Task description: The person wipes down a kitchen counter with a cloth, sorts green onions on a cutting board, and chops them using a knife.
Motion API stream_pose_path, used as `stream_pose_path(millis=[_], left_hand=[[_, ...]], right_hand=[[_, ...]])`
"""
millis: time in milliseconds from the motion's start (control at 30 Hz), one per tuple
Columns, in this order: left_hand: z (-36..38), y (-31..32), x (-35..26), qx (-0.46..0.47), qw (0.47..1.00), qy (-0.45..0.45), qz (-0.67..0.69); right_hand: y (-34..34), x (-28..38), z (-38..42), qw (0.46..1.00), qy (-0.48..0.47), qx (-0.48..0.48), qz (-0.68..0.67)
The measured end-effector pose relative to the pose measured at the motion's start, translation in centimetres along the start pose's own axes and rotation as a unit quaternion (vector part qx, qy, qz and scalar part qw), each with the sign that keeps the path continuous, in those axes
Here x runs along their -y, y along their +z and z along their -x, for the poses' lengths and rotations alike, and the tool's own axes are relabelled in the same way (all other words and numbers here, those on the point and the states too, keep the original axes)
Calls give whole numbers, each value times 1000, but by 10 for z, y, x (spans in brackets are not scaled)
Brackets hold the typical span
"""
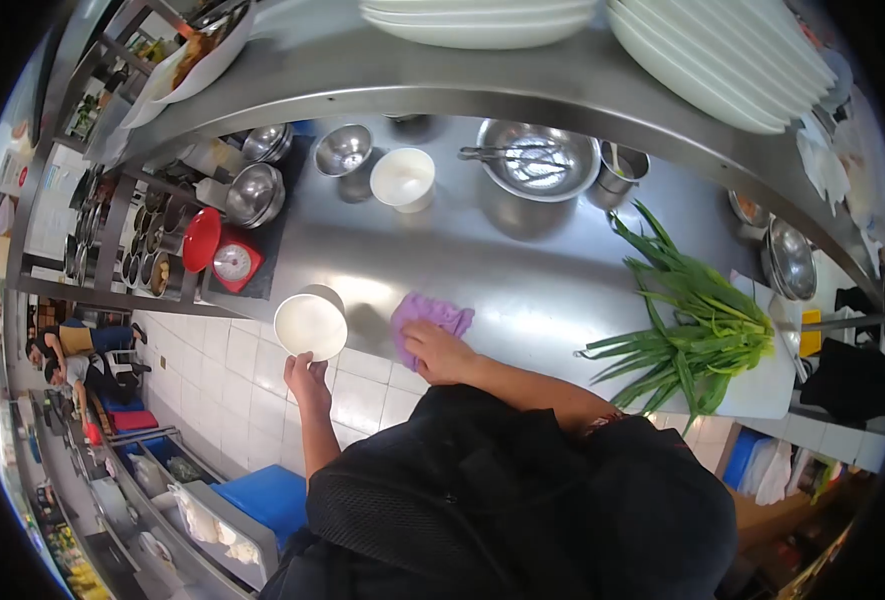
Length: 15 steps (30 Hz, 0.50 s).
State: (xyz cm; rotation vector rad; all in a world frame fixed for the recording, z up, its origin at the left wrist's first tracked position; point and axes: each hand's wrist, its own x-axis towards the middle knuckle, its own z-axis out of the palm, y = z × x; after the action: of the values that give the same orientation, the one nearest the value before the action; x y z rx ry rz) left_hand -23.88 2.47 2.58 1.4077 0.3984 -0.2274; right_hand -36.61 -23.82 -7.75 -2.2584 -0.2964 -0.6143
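Note:
In the head view my left hand (308,380) grips the near rim of a white bowl (312,322), which is tipped so its pale inside faces me, by the counter's front edge. My right hand (440,352) is closed over a crumpled purple cloth (432,315) pressed on the steel counter (522,330). A second white bowl (403,180) stands farther back. Beyond it to the right is a wide steel bowl (539,160) with a whisk (517,153) lying across it. Leafy green stalks (692,330) lie on a white cutting board (762,400) at the right.
A red kitchen scale (234,263) and metal bowls (254,193) stand at the left end. Overhead, a steel shelf (382,90) carries stacked white plates (712,65). A steel cup (620,168) sits at the back. Two people (72,365) are at the far left.

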Motion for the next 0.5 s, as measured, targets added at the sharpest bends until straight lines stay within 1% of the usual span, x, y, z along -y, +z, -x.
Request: stream_pose_path(millis=[67, 100, 167, 233, 267, 300, 333, 367, 400, 433, 500], left_hand=[[-9, -1, -8, 4, 1000, 6, 16], [-8, -3, -13, 4, 1000, 9, 13], [-5, -2, -21, 13, 1000, 2, 23], [-2, -6, -25, 11, 1000, 14, 19], [-1, -9, -24, 13, 1000, 17, 15], [-6, -16, -14, 43, 996, 70, -46], [9, -1, -28, 55, 998, 10, -10], [17, 13, -30, 77, 997, -2, -20], [20, 28, -27, 98, 995, -11, -28], [20, 46, -20, 119, 992, -23, -29], [25, 81, -7, 182, 982, -22, -55]], right_hand=[[7, -10, -17, 987, 48, 138, -64], [-6, -17, -38, 988, 81, 132, 13], [-18, -54, -80, 991, 89, 57, 84], [-8, -89, -110, 983, 85, -17, 160], [-1, -85, -117, 983, 102, -15, 154], [6, -80, -123, 980, 128, -13, 153], [22, -64, -115, 965, 187, 57, 177], [24, -47, -100, 987, 145, 43, 59], [6, -20, -96, 980, 135, 145, 15], [24, -11, -83, 964, 161, 210, -4], [6, 19, -39, 984, 93, 138, -58]])
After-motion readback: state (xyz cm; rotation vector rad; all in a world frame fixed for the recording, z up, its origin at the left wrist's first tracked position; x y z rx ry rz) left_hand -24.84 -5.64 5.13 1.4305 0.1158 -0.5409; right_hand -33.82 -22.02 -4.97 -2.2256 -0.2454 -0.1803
